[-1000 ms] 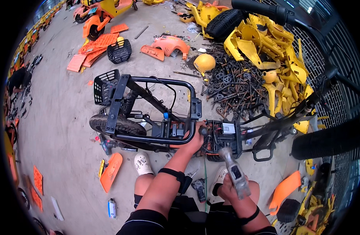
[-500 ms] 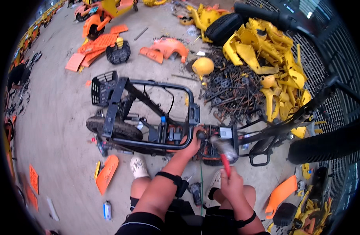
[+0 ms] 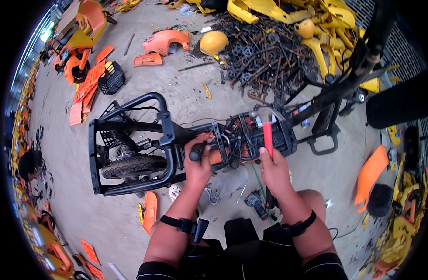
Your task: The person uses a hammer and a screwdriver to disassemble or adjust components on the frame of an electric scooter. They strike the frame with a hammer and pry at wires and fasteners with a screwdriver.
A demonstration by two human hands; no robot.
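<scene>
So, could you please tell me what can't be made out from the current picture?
Head view: the far end of the dark-handled tool, hidden by the left hand.
Head view: fine detail on the head of the red-handled hammer, blurred.
Head view: the top of the yellow panel pile, cut off by the upper edge.

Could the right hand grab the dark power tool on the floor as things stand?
Probably not straight away: the right hand is wrapped around the hammer, though the dark power tool itself looks mostly uncovered.

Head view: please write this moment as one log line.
left hand: grips black-handled tool | right hand: grips red-handled hammer | near hands: stripped scooter frame
</scene>
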